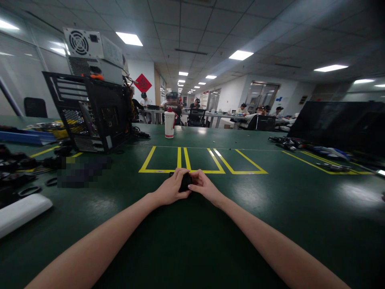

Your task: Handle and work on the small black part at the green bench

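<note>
Between my two hands is a small black object, mostly covered by fingers, so its exact kind cannot be made out. My left hand wraps round its left side, with the thumb along the near edge. On the right, my right hand pinches its edge with thumb and fingertips. Both hands are just in front of the yellow tape outlines on the green tabletop.
An open black computer case carries power supplies at the left. A white cup stands beyond the tape. Cables lie at far left; a dark monitor and more cables are at right. People sit at desks behind.
</note>
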A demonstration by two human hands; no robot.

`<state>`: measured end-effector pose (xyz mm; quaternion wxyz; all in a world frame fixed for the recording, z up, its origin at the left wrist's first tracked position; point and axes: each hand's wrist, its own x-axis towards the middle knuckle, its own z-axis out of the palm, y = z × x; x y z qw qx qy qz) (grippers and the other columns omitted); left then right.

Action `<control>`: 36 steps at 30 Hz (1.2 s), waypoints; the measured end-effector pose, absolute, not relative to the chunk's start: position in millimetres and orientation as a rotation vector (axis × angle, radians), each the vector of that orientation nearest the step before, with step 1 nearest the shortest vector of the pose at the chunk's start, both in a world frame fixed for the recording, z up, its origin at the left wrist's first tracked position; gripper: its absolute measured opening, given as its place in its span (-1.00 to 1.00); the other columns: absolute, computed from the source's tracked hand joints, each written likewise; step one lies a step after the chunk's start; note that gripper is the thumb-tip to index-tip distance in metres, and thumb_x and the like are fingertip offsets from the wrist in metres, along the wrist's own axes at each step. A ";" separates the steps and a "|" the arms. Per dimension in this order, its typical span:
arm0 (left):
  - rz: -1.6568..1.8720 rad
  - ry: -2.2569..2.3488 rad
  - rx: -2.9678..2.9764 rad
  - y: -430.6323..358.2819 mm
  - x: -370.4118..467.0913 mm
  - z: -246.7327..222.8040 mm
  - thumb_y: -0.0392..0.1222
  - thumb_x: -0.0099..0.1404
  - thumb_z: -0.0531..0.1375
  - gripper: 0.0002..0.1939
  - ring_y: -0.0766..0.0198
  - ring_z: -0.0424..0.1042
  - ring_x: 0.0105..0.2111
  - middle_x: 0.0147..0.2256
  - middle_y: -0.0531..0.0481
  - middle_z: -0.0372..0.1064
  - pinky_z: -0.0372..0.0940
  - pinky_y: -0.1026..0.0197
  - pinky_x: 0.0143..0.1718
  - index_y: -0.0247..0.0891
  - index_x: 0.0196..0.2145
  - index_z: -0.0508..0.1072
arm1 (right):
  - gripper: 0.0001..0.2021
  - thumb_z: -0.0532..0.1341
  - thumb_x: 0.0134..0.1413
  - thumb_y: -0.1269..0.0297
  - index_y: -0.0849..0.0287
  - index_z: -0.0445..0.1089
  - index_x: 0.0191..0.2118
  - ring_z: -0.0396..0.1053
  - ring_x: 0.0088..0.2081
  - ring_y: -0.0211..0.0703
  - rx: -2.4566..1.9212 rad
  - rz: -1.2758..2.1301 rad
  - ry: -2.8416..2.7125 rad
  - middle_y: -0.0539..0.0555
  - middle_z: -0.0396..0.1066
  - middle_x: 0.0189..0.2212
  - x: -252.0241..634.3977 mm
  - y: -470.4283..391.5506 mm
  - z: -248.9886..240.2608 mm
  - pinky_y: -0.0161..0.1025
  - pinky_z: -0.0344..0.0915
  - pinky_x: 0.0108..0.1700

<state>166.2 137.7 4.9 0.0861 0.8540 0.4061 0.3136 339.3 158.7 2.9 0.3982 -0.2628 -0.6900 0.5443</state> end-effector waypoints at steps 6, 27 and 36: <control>0.945 1.206 2.558 138.5 167.5 5.5 -0.15 0.05 0.17 -0.37 0.12 0.23 -0.14 -0.06 -0.09 0.00 0.23 0.02 -0.14 -0.16 0.02 -0.06 | -0.80 0.17 -0.09 0.25 0.12 0.19 -0.28 0.25 -0.17 -0.24 -0.690 1.276 -1.747 -0.01 0.25 -0.28 338.7 162.1 -1.1 -0.15 0.16 -0.04; 0.950 1.185 2.517 136.2 166.4 7.2 -0.13 0.05 0.17 -0.37 0.15 0.27 -0.18 -0.05 -0.09 0.00 0.25 0.02 -0.18 -0.12 0.02 -0.06 | -0.73 0.15 -0.08 0.24 0.12 0.21 -0.19 0.24 -0.15 -0.21 -0.782 1.289 -1.748 0.03 0.24 -0.21 338.9 159.1 3.6 -0.14 0.17 -0.05; 0.924 1.243 2.541 138.2 167.0 4.4 -0.13 0.04 0.16 -0.35 0.11 0.24 -0.15 -0.04 -0.10 -0.03 0.23 0.00 -0.16 -0.14 0.03 -0.07 | -0.68 0.24 -0.20 0.34 0.12 0.17 -0.25 0.25 -0.13 -0.22 -0.659 1.350 -1.741 -0.01 0.24 -0.23 337.9 161.7 -2.3 -0.14 0.16 -0.01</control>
